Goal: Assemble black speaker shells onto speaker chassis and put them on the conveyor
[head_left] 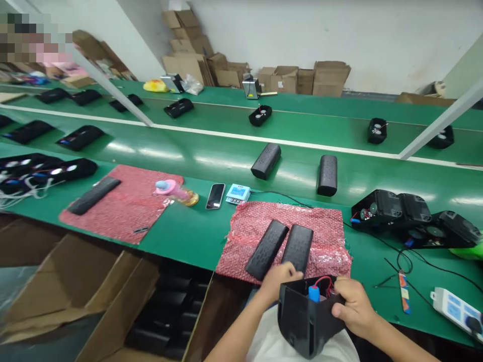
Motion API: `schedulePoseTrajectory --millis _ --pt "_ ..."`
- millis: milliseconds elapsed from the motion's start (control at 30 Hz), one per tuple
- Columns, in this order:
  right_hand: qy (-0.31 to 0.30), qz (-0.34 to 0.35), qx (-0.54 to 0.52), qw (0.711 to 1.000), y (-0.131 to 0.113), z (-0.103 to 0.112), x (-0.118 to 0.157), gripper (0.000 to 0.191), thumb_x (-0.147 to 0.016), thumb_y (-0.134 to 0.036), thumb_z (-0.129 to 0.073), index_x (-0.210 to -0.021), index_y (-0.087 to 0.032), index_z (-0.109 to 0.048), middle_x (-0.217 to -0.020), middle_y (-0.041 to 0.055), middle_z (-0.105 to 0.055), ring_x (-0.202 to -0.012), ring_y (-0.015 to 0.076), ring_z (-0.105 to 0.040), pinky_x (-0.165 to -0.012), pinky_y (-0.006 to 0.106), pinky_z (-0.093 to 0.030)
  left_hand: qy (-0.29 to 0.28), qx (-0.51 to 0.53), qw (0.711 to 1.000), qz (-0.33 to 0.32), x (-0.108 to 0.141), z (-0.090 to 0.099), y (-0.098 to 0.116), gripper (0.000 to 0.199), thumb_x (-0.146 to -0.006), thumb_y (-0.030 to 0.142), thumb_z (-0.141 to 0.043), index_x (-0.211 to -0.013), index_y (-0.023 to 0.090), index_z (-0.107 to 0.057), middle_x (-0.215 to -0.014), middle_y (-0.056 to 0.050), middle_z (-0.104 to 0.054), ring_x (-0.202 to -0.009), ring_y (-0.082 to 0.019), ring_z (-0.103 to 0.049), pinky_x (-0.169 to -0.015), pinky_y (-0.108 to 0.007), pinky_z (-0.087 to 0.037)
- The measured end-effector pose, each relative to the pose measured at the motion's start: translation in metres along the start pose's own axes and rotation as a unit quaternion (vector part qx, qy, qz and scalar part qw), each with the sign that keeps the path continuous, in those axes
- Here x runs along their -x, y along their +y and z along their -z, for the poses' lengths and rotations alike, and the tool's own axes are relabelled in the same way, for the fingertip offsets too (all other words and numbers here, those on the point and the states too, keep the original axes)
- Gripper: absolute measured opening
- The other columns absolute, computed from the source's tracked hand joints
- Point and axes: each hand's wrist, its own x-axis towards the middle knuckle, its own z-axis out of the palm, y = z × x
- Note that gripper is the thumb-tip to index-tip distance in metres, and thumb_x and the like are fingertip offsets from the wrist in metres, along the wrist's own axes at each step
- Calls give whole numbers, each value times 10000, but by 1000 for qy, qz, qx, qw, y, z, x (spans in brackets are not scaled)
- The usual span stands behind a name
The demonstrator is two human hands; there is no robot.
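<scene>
My right hand [352, 306] grips the edge of a black speaker housing [296, 322], thumb outside, fingers over its rim. The housing is tilted above my lap, its open side up, showing a blue cylindrical battery [314, 293] and red wires [323, 280]. My left hand [281, 280] is closed beside the housing's far left corner; what its fingers hold, if anything, is hidden. Just beyond it, two black textured grille panels [267, 250] [300, 244] lie side by side on a pink bubble-wrap sheet [328, 231], the right one close to my left knuckles.
Several open speaker housings [381, 206] stand at right, near a cable and a white power strip [458, 309]. A phone [216, 196], a small blue-white device [238, 193] and a bottle [177, 192] stand left. More speakers sit on the green conveyor [211, 151]. Cardboard boxes [109, 301] are below left.
</scene>
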Motion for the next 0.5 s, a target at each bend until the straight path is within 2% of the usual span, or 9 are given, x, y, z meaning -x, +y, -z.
schedulePoseTrajectory --millis 33,100,167,200,267,333,400,467,500 --pt "1 -3 10 1000 3 0 2 630 -840 -726 -238 -512 -194 -322 -476 -24 -350 -462 107 -348 -483 271 -195 62 -91 994 -1 -7 8 -1 276 -788 363 -589 -991 180 -627 -1032 -95 -613 -1053 -283 -526 -916 -414 -389" --pt "0 -12 42 999 8 -1 4 636 -836 -726 -264 -500 -190 -321 -467 -22 -359 -456 104 -361 -477 265 -192 189 -264 946 16 -24 25 -8 469 -773 374 -573 -1186 155 -532 -1170 -159 -554 -1155 -327 -468 -959 -425 -336" --pt "-5 -16 75 997 12 -1 1 646 -842 -720 -266 -487 -184 -331 -458 -17 -381 -447 99 -368 -472 259 -192 213 -363 905 55 -39 35 -20 783 -692 437 -646 -1349 122 -361 -1316 -236 -437 -1222 -390 -400 -964 -467 -317" --pt "-11 -10 92 996 13 -2 -2 653 -845 -718 -261 -480 -182 -338 -453 -14 -392 -443 97 -368 -470 258 -189 204 -385 898 66 -46 38 -27 893 -651 455 -679 -1388 121 -301 -1352 -254 -396 -1234 -408 -380 -962 -478 -314" --pt "-27 26 130 991 11 -2 -10 669 -840 -727 -257 -468 -180 -359 -440 -9 -401 -439 98 -362 -473 265 -179 189 -390 900 54 -54 40 -39 969 -613 450 -712 -1415 133 -271 -1354 -249 -401 -1228 -407 -386 -966 -469 -313" --pt "-46 79 168 982 4 -5 -23 683 -823 -747 -263 -462 -181 -393 -431 -4 -410 -441 104 -355 -483 277 -171 202 -348 915 20 -56 45 -47 953 -596 404 -730 -1407 131 -311 -1307 -222 -460 -1197 -381 -421 -982 -445 -307" --pt "-62 135 190 970 -7 -11 -38 686 -808 -758 -282 -469 -183 -439 -435 6 -434 -452 114 -359 -501 287 -178 210 -238 948 -9 -50 57 -51 934 -551 375 -762 -1371 134 -386 -1269 -188 -511 -1175 -360 -447 -992 -424 -313" --pt "-77 196 198 957 -18 -22 -57 671 -796 -757 -329 -486 -184 -489 -454 21 -472 -474 127 -379 -524 298 -189 194 -43 980 -19 -37 80 -54 858 -537 377 -766 -1308 155 -465 -1226 -141 -563 -1135 -320 -493 -974 -392 -351" --pt "-87 225 200 950 -23 -31 -67 659 -787 -755 -358 -497 -184 -511 -462 27 -488 -486 134 -390 -533 304 -190 178 74 981 -12 -28 94 -56 798 -554 397 -751 -1272 162 -496 -1174 -119 -600 -1080 -297 -535 -939 -378 -386"
